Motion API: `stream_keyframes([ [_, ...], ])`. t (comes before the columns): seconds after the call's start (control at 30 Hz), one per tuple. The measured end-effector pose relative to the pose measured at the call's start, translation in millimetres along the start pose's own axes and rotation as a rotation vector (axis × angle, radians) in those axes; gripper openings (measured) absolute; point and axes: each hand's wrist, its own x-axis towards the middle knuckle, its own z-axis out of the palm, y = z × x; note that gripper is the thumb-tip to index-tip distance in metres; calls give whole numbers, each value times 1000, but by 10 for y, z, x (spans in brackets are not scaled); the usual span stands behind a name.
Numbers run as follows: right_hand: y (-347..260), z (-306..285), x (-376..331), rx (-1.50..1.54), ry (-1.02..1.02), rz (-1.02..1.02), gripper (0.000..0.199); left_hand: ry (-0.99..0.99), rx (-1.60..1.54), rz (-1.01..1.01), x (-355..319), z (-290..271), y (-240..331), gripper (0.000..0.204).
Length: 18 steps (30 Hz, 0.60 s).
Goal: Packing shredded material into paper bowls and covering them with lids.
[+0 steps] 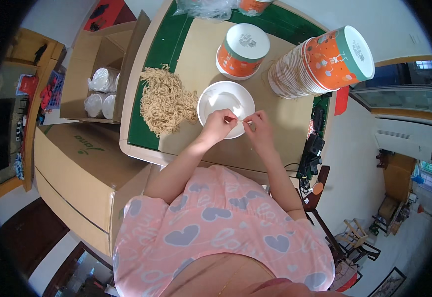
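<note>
Over the near rim of a white round paper bowl [217,97], my left hand [219,126] and my right hand [258,129] meet with fingertips pinched together. A tiny pale piece seems to run between the two pinches, too small to make out. The bowl stands upright, and its white inside shows. Left of it lies a tangled heap of thin beige strands [165,101], like loops of cord. Behind the bowl, an orange and green paper tub [244,47] rests upside down.
A tall leaning stack of nested paper tubs [320,63] stands at the right, beige strands about its rims. Cables and a black adapter [312,147] lie along the table's right edge. Left of the table are an open carton [94,89] with wrapped white rolls and a large closed carton [87,163].
</note>
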Motion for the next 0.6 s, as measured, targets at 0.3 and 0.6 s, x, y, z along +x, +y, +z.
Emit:
stream_keyframes([
  [0.3,-32,-36,-5,-24,-27,1,11,-75,55,43,39,108,34,15],
  [0.6,-12,-26,-3,2,-15,-19,9,-93,-13,-110,123,99,-64,18],
])
